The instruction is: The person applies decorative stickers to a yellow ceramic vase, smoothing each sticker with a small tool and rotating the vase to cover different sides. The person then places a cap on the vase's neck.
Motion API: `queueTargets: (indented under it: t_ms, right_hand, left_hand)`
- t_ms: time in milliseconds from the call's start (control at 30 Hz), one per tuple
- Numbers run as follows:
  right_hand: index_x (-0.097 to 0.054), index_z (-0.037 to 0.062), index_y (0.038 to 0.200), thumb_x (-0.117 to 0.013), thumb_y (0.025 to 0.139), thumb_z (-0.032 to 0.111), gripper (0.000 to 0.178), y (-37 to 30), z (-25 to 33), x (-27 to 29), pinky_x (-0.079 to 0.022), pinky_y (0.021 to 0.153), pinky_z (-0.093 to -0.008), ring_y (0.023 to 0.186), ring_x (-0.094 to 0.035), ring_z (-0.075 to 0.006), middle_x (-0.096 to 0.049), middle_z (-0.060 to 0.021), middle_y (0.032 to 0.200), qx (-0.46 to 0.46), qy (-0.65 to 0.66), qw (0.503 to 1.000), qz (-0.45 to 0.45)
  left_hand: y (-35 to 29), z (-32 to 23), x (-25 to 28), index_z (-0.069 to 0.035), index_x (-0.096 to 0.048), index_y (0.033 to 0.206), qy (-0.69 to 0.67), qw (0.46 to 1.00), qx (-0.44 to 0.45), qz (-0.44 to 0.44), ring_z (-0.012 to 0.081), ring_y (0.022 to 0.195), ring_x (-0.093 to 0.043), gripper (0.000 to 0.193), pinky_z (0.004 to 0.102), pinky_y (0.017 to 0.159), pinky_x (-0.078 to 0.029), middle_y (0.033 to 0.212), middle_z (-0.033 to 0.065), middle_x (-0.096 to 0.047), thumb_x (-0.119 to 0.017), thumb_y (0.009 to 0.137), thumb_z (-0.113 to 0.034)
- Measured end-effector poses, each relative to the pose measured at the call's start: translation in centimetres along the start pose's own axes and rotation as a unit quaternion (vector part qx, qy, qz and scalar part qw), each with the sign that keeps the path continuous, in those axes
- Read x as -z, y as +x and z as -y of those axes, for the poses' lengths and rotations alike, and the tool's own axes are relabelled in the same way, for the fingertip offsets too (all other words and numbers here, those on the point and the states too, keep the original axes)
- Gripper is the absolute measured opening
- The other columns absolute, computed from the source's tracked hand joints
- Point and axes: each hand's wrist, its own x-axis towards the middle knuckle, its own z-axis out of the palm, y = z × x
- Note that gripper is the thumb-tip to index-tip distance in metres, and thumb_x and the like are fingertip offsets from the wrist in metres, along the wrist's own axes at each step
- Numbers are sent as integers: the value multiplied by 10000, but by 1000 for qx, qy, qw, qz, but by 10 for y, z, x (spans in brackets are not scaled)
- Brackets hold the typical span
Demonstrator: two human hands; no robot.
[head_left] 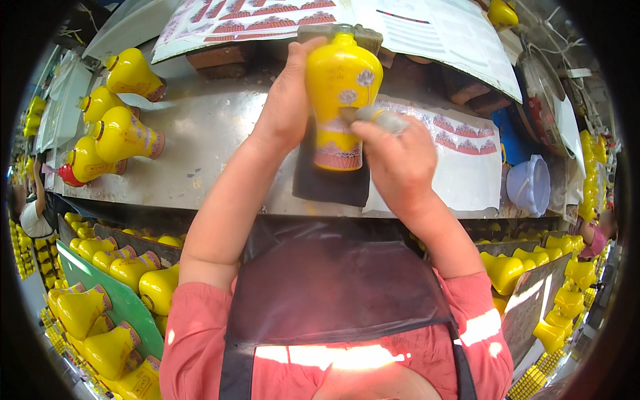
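- Yellow and glossy, a decorated vase (339, 83) marks the clock's centre, over the metal worktable (207, 120), its neck toward 12 and its base toward 6.
- Left hand (291, 90): at the vase's 10 o'clock, pressed along its flank and gripping it (some of the fingers are hidden behind).
- Right hand (400, 157): at 4 o'clock, thumb and fingers pinching a grey-handled tool (389, 121), its dark tip at the vase's front; blur hides whether it touches.
- Dark cloth (331, 190): below the vase, toward 6.
- Printed sheet (460, 177): at 4 o'clock, bearing reddish scalloped bands; a pale purple bucket (529, 185) stands just past it.
- Larger sheets: one patterned (273, 17) at 11, another (443, 47) at 2; a brick (217, 57) shows at 10, under the edge.
- Four yellow vases (127, 133): clustered at 9, with a red container (70, 175) just beside them.
- Dark apron (340, 287): at 6, over a coral shirt (193, 333).
- More yellow vases, massed: at 8 (133, 270) beside a green board (123, 303), and between 4 and 5 (503, 272).
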Motion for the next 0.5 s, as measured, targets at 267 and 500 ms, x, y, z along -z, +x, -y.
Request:
queueTargets:
  t_ms: [267, 500]
  right_hand:
    - [-721, 118, 1115, -812, 803, 24, 339, 39, -7, 4, -533, 633, -348, 732, -679, -247, -715, -85, 910, 20, -25, 994, 107]
    - [-695, 58, 1144, -792, 881, 56, 280, 68, -34, 2, -584, 747, -322, 829, -749, -266, -741, -125, 955, -85, 31, 994, 55]
  left_hand:
    - [-8, 32, 18, -67, -211, 1637, 236, 961, -146, 12, 241, 1465, -363, 708, 386, 1229, -271, 1594, 136, -361, -418, 1113, -495]
    - [-8, 35, 19, 18, -254, 1577, 419, 883, -212, -17, 451, 1471, -337, 794, 480, 1238, -278, 1575, 280, -331, -654, 951, -260]
